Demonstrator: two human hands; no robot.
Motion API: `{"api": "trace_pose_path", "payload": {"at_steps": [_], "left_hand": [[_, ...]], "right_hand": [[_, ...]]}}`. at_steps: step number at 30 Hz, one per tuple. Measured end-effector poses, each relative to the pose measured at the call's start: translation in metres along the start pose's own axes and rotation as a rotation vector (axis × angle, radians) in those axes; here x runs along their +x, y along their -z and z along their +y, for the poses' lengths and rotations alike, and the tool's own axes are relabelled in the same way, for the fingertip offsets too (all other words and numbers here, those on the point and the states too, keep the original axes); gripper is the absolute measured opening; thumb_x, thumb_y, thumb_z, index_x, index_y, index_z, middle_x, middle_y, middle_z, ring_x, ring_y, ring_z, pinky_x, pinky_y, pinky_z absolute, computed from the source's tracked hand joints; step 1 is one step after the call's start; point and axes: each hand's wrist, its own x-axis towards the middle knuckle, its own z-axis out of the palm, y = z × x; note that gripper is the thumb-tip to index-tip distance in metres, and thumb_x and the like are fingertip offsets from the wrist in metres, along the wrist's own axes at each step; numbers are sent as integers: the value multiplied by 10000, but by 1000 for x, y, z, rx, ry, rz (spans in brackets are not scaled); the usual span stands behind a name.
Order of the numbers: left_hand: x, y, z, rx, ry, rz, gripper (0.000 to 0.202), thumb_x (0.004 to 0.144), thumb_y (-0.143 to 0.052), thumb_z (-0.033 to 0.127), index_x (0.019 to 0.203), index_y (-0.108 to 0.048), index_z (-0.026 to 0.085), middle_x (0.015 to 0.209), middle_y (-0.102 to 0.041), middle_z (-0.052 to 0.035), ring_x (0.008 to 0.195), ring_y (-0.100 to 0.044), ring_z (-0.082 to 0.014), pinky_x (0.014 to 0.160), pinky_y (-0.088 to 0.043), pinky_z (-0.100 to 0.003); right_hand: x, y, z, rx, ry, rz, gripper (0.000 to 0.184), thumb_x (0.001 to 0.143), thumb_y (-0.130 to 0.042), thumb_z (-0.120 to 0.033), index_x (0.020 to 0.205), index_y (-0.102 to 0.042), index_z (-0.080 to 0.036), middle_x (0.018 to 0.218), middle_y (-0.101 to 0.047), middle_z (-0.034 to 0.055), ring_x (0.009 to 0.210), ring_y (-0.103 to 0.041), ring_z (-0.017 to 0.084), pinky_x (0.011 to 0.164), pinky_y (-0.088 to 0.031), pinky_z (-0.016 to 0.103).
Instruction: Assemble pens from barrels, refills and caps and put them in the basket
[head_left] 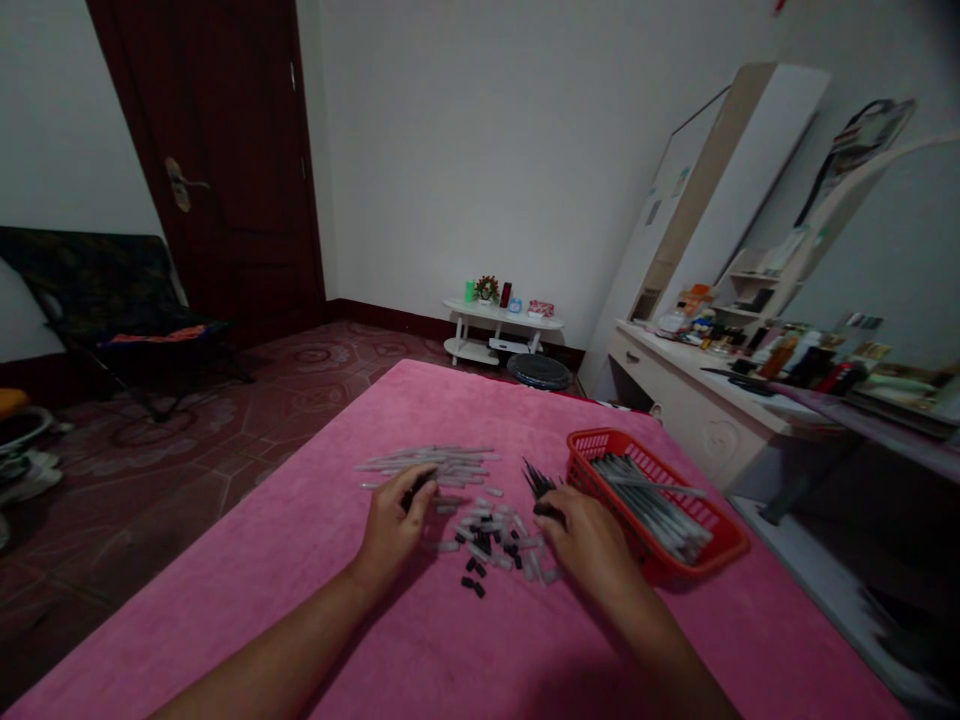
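Note:
My left hand (pixel 397 515) is closed, thumb against fingers, around a small black piece (pixel 417 488) partly hidden by the fingers. It rests by a spread of clear, slim pen barrels (pixel 442 462). On the other side, my right hand (pixel 592 535) has its fingers curled round a dark piece (pixel 550 511) whose kind is unclear. Just beyond its fingertips lies a bunch of thin black pointed pieces (pixel 535 480). Between both hands are scattered small clear caps (pixel 531 565) and several short black plugs (pixel 474 587).
A red plastic basket (pixel 731 550) holding many slim pens (pixel 652 495) stands right of my right hand. Everything lies on a pink cloth-covered table (pixel 420 640). A cluttered dressing table (pixel 675 375) is at the right, a folding chair (pixel 112 300) at the left, a low white stand (pixel 502 315) beyond.

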Motion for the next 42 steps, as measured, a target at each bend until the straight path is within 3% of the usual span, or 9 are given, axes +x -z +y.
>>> {"api": "trace_pose_path", "payload": {"at_steps": [8,13,28,33,37,42], "left_hand": [[-2,0,-2,115,-187,-128,241,878,-519,257,1039,-690,201,1034,-712,-68,972,-655,-196,865,-527,-339],[-3,0,-4,165,-198,-155,229,875,-534,263,1035,-689,206,1039,-713,-63,974,-659,-194,860,-531,-330],[-4,0,-3,216,-269,-235,239,891,-515,257,1065,-676,223,1036,-714,-58,974,-656,-189,852,-525,-329],[-5,0,-5,234,-271,-247,241,894,-515,274,1067,-673,219,1043,-715,-56,974,-657,-190,852,-525,-330],[-5,0,-3,233,-307,-270,238,900,-505,260,1064,-669,207,1025,-716,-59,951,-658,-182,830,-524,-314],[-7,0,2,232,-377,-313,223,899,-512,251,1060,-661,210,977,-712,-52,904,-655,-166,788,-511,-279]], "right_hand": [[-2,-15,-4,-85,-32,-97,164,810,-567,-197,859,-724,-202,892,-706,62,880,-641,183,730,-391,247],[-9,-22,-18,-53,69,-136,127,782,-602,-208,828,-713,-248,868,-706,16,842,-636,171,699,-374,243],[-16,-34,-17,-273,55,-170,281,755,-534,-88,961,-686,-204,935,-696,70,874,-637,217,690,-364,273],[-18,-35,-18,-296,37,-168,258,736,-545,-77,895,-707,-199,894,-695,82,823,-651,226,662,-360,279],[-15,-32,-20,-111,40,-101,256,671,-562,-57,820,-704,-209,838,-701,60,790,-647,215,649,-362,273],[-6,-30,-29,538,-85,-12,76,685,-549,-115,684,-602,-169,634,-628,15,577,-578,144,525,-369,228]]}}
